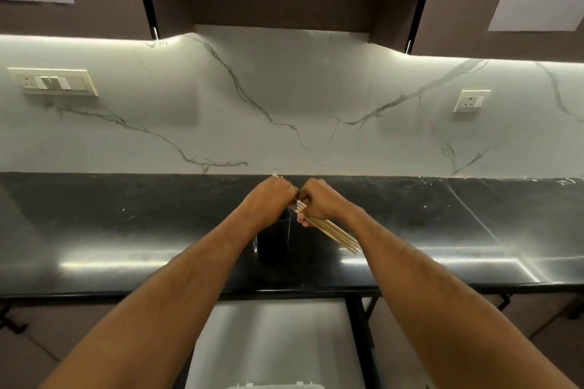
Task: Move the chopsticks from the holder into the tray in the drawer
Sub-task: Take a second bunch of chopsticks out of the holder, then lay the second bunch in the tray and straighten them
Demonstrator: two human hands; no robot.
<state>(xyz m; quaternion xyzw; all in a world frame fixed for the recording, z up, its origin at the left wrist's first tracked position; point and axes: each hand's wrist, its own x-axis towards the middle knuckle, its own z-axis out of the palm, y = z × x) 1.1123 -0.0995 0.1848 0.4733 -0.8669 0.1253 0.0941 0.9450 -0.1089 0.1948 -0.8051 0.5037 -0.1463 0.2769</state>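
Note:
A black cylindrical holder (274,240) stands on the black countertop (126,230), near its front edge. My right hand (319,199) is shut on a bundle of several light wooden chopsticks (335,232), which slant down to the right, clear of the holder. My left hand (273,194) is closed just above the holder's rim, with small white chopstick tips showing above its knuckles. Both hands almost touch. Below the counter edge, the open drawer (271,341) shows a pale grey inside. A white tray rim (275,385) peeks in at the bottom of the frame.
A white marble backsplash (284,110) rises behind the counter, with a switch panel (53,82) at left and a socket (471,101) at right. Dark cabinets hang overhead. A dark drawer side (360,341) runs along the open drawer's right.

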